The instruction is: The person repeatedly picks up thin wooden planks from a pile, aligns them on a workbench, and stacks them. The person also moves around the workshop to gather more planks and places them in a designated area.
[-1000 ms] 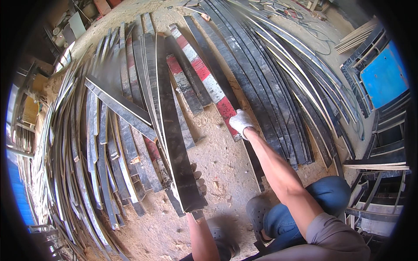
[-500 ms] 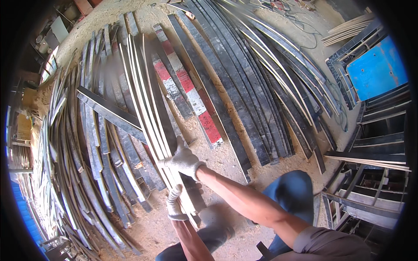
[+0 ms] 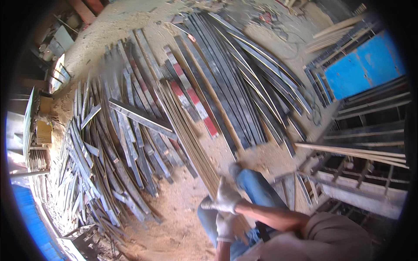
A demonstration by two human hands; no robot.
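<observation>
A bundle of long, thin wooden strips (image 3: 187, 135) slants from the middle of the floor back toward my knees. Its near end lies in both my hands, which wear pale knitted gloves. My right hand (image 3: 228, 198) is closed across the strips, thumb up along one side and fingers over the other. Just below it, my left hand (image 3: 225, 228) is wrapped round the bundle close to its end. The undersides of both grips are hidden. A dark plank (image 3: 141, 117) lies aslant on the pile, its right end against the bundle's left side.
A messy heap of dark strips (image 3: 117, 148) spreads on the left. Red-and-white painted boards (image 3: 191, 95) and a stack of black planks (image 3: 222, 74) lie right of the bundle. A metal rack (image 3: 361, 191) and a blue panel (image 3: 365, 69) stand at the right. Sawdust covers the floor.
Both hands have drawn the bundle back toward my body and to the right. The view has shifted, and the bundle's far end now lies lower, beside the painted boards.
</observation>
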